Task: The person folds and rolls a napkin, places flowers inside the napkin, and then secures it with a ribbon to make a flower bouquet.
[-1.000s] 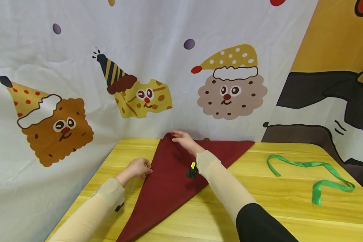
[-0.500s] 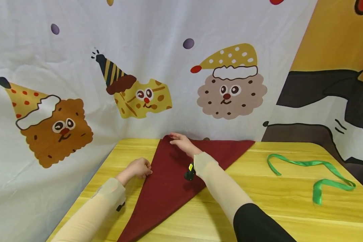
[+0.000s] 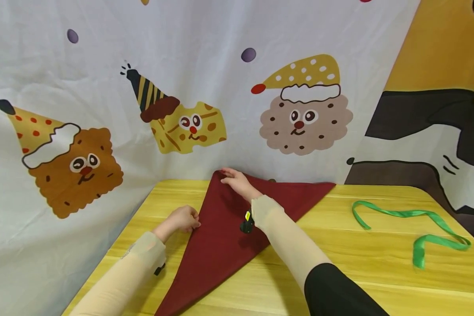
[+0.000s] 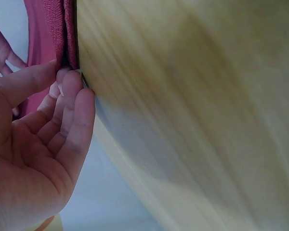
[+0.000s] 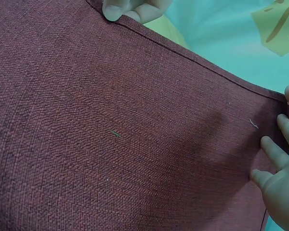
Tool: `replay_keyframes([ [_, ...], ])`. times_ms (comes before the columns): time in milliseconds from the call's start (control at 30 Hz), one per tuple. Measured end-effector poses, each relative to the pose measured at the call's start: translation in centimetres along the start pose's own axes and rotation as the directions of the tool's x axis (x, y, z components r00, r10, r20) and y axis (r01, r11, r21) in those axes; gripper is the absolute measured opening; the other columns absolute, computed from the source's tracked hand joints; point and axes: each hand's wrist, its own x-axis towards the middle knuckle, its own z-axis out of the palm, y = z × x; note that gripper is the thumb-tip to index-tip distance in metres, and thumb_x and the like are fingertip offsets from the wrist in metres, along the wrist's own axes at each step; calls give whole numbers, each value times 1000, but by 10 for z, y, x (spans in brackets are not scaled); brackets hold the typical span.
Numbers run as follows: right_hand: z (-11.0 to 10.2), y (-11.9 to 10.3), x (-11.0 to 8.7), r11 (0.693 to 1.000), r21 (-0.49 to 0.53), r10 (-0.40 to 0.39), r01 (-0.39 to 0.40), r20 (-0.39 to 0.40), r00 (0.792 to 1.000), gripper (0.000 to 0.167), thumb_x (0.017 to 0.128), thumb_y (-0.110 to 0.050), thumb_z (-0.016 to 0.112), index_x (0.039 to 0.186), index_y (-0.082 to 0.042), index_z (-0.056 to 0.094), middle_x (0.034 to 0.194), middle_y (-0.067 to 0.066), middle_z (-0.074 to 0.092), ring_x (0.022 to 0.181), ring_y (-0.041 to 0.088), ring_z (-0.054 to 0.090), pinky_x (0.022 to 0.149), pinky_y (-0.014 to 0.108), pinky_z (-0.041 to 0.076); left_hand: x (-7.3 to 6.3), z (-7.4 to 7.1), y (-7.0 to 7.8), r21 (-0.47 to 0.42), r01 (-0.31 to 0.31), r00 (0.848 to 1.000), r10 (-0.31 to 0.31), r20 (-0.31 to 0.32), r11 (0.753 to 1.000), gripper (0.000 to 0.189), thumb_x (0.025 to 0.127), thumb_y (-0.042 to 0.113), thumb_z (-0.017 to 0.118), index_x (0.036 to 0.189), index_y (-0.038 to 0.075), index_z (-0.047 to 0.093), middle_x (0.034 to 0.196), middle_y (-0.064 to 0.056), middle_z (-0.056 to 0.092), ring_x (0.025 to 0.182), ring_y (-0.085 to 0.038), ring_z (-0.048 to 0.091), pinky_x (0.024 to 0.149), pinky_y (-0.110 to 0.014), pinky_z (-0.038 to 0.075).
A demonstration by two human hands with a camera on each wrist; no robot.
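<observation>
A dark red cloth, folded to a triangle with layers at its side, lies on the wooden table. My left hand pinches its left edge between thumb and fingertips; the left wrist view shows the hand close up at the layered edge. At the far corner, my right hand holds the cloth, which rises there near the backdrop. In the right wrist view, that hand has spread fingertips on the cloth's face, one finger right at the corner.
A green ribbon lies loosely curved on the right side of the table. Behind the table hangs a white backdrop printed with cartoon biscuits and cheese. Small dark wrist devices sit beneath both cuffs.
My right hand slid slightly left along the far end, and the cloth's far corner now stands a little higher. The left hand keeps its place at the edge.
</observation>
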Motion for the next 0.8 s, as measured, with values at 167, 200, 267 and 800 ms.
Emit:
replay_keyframes([
  [167, 0, 2, 1, 1000, -6, -1, 1, 14, 1000, 56, 98, -17, 56, 151, -12, 36, 151, 9, 39, 138, 23, 35, 108, 41, 32, 0, 1, 1, -5, 8, 1000, -8, -3, 1000, 19, 89, 8, 69, 73, 5, 59, 72, -7, 62, 58, -18, 58, 54, -31, 50],
  [200, 0, 3, 2, 1000, -6, 2, -2, 18, 1000, 56, 98, -17, 56, 151, -12, 36, 151, 9, 38, 138, 24, 35, 109, 41, 31, 0, 1, 1, -2, 6, 1000, -6, -3, 1000, 19, 89, 8, 69, 73, 4, 59, 72, -7, 62, 58, -18, 58, 54, -31, 50],
  [267, 0, 6, 2, 1000, -5, 11, -11, 28, 1000, 56, 98, -17, 56, 151, -12, 36, 151, 9, 37, 138, 24, 34, 109, 42, 31, 0, 1, 1, -2, 10, 1000, -10, 3, 1000, 19, 89, 8, 69, 72, 4, 60, 71, -7, 62, 58, -18, 58, 55, -31, 50],
  [800, 0, 22, -1, 996, 27, 81, -84, 106, 991, 56, 99, -20, 55, 152, -13, 34, 153, 7, 34, 141, 27, 29, 111, 46, 26, 3, 1, 0, 36, 19, 1000, -19, 5, 999, 24, 89, 11, 70, 67, 3, 63, 65, -7, 61, 55, -17, 57, 52, -30, 49],
])
